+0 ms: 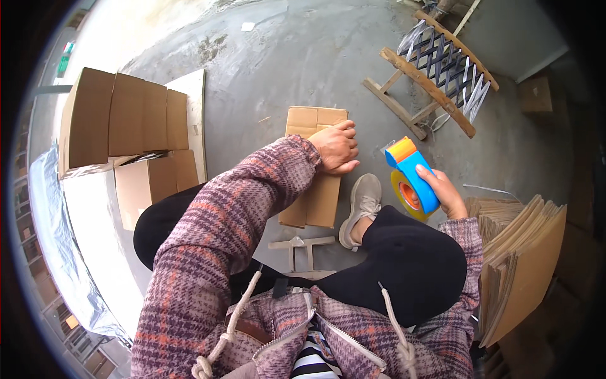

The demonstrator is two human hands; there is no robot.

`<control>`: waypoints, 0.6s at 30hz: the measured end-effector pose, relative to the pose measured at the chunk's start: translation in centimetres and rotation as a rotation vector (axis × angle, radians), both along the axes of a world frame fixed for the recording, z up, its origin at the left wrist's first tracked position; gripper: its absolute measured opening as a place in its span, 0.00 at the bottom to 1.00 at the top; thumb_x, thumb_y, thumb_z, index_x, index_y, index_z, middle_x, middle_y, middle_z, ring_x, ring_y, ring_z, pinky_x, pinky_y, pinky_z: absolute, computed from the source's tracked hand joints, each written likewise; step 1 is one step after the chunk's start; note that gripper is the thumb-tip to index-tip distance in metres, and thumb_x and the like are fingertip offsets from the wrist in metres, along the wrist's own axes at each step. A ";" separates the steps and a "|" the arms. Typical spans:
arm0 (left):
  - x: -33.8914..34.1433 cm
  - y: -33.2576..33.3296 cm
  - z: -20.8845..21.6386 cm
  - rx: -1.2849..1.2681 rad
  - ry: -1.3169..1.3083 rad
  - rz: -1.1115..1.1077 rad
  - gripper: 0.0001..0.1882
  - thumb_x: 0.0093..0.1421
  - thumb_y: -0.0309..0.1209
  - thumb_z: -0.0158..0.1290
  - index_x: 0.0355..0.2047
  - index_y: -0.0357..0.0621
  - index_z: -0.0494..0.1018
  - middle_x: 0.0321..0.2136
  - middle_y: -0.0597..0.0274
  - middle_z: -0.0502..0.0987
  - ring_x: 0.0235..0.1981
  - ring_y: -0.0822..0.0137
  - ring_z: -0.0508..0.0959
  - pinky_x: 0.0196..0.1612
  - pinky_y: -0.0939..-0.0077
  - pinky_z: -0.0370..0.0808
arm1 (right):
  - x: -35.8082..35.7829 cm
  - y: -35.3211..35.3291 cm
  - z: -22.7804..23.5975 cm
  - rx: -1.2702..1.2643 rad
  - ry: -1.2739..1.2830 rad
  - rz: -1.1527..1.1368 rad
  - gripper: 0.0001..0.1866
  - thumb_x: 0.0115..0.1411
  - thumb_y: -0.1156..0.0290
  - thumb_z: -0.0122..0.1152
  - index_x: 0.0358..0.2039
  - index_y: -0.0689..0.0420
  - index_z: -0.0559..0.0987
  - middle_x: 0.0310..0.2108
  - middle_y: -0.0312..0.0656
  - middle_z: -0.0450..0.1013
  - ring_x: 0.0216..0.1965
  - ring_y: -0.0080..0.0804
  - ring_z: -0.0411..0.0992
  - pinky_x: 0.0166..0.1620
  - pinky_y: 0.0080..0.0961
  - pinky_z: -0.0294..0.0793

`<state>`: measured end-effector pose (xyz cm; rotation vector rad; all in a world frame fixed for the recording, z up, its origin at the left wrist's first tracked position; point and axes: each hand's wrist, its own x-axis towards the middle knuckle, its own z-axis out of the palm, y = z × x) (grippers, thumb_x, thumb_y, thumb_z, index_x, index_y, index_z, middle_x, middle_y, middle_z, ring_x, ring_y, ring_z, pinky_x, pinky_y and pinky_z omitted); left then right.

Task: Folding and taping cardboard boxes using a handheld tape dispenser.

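Brown rectangular cardboard box (pixel 312 205): lying between the legs, long side pointing away from the body; matte and straight-edged, marked by fold lines at the far end.
Left hand (pixel 334 148): laid palm down across the box, fingers bent toward its right edge; cannot tell whether gripping, with fingertips partly hidden.
Blue plastic tape dispenser (pixel 421 169): held to the right of the box, apart from it; topped by a glossy orange head, loaded with a round, yellowish, translucent tape roll (pixel 400 187) around an orange core.
Right hand (pixel 447 193): closed around the dispenser, thumb along its smooth blue side.
Plaid sleeves (pixel 208 208): thick and fuzzy-looking, checked in purple, pink and orange.
Beige lace-up shoe (pixel 365 205): placed just right of the box.
Pale wooden frame (pixel 302 248): angular, set near the box's close end.
Stacked flat brown cardboard sheets (pixel 530 271): standing on edge at right, fanned in thin layers.
Tall brown cartons (pixel 136 120): grouped at left, boxy and upright.
Wooden rack (pixel 429 88): made of rough rails, crisscrossed with dark and whitish strips.
Grey concrete floor (pixel 252 76): smooth, patchily stained.
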<state>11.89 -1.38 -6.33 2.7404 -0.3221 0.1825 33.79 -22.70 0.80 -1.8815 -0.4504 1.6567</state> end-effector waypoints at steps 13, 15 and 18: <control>-2.0 -1.1 0.0 0.214 -0.244 0.605 0.30 0.59 0.53 0.39 0.51 0.42 0.68 0.56 0.51 0.63 0.63 0.57 0.54 0.65 0.49 0.39 | 1.1 0.2 8.8 0.122 -0.162 0.026 0.30 0.56 0.45 0.54 0.40 0.64 0.76 0.32 0.41 0.75 0.31 0.23 0.73 0.38 0.18 0.72; -4.8 -2.0 0.2 0.148 0.001 1.007 0.35 0.60 0.51 0.43 0.61 0.44 0.54 0.62 0.50 0.52 0.65 0.54 0.48 0.63 0.48 0.42 | 1.2 1.0 10.8 0.119 -0.186 0.057 0.31 0.56 0.44 0.54 0.41 0.64 0.75 0.33 0.42 0.75 0.32 0.24 0.74 0.38 0.18 0.73; -10.2 -4.8 1.3 0.018 0.106 1.243 0.45 0.54 0.59 0.47 0.63 0.45 0.49 0.63 0.48 0.49 0.65 0.51 0.48 0.63 0.47 0.43 | 0.4 2.5 13.9 0.140 -0.199 0.101 0.32 0.55 0.44 0.55 0.42 0.64 0.75 0.35 0.43 0.75 0.32 0.25 0.74 0.40 0.18 0.73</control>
